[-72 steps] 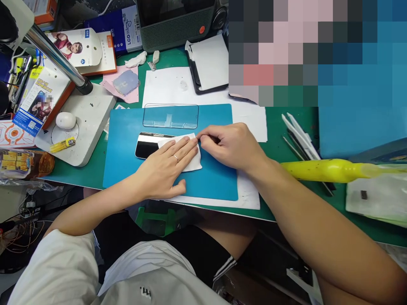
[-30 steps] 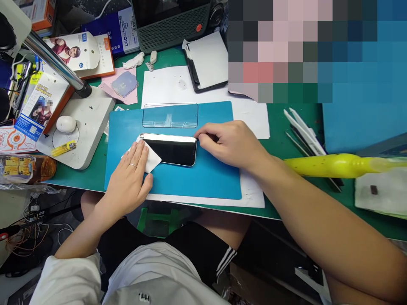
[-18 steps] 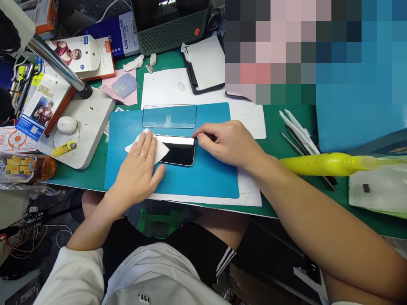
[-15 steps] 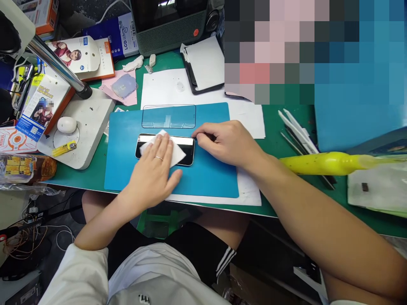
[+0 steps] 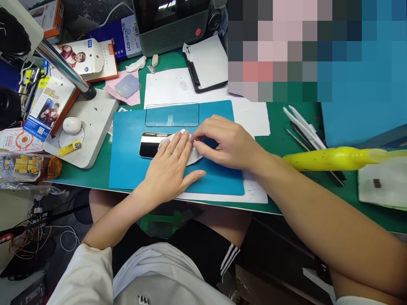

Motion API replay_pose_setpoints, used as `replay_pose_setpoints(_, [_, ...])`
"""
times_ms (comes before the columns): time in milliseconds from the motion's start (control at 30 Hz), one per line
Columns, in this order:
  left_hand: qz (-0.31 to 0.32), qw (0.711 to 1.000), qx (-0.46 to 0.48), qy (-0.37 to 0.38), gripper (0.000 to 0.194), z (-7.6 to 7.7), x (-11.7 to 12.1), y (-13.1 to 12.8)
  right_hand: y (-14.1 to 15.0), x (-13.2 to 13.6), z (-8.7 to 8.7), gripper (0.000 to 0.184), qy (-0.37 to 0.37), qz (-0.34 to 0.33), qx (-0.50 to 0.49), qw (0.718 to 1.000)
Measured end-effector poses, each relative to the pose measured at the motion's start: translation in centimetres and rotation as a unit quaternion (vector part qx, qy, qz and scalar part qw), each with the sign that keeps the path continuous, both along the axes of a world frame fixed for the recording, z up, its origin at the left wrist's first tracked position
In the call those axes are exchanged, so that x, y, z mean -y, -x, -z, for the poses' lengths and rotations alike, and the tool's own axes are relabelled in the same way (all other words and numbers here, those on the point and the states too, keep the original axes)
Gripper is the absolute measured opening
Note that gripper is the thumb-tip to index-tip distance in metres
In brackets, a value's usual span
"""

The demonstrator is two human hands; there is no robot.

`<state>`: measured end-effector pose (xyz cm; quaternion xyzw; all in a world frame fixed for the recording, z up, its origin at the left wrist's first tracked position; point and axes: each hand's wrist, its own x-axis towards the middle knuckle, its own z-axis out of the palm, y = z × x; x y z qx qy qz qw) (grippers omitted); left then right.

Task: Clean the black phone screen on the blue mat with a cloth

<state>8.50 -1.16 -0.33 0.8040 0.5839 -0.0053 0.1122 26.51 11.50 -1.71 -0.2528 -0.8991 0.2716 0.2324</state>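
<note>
A smartphone (image 5: 149, 146) with a black screen lies flat on a blue mat (image 5: 133, 173). My left hand (image 5: 170, 165) rests on it, fingers stretched out flat over a white wipe (image 5: 193, 158) that covers the phone's right part. At the phone's right end is my right hand (image 5: 227, 142), its thumb and index finger closed at the edge, close to the left fingertips. The exact contact there is partly hidden. Just behind the phone, a clear screen protector (image 5: 171, 115) with a dark border lies on the mat's far edge.
To the left stand a lamp base (image 5: 85, 140) with a white earbud case (image 5: 72, 125) and a yellow lighter (image 5: 69, 148). Boxes (image 5: 76, 59) are stacked behind. On the right lie tweezers and slim tools (image 5: 302, 127) and a yellow bottle-like tool (image 5: 333, 159).
My left hand has slid the wipe to the right across the phone, baring its left part. My right hand stays by the right end. The view has shifted slightly.
</note>
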Motion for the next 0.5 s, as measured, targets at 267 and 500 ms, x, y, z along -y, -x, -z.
replay_pose_setpoints(267, [-0.083, 0.996, 0.011, -0.020, 0.088, -0.2, 2.2, 5.2, 0.0, -0.5, 0.7, 0.024, -0.007, 0.009, -0.009, 1.000])
replay_pose_setpoints(500, [-0.107, 0.993, -0.031, 0.025, 0.088, -2.6, 5.8, 5.8, -0.1, -0.1, 0.3, 0.023, -0.007, 0.012, -0.029, 0.999])
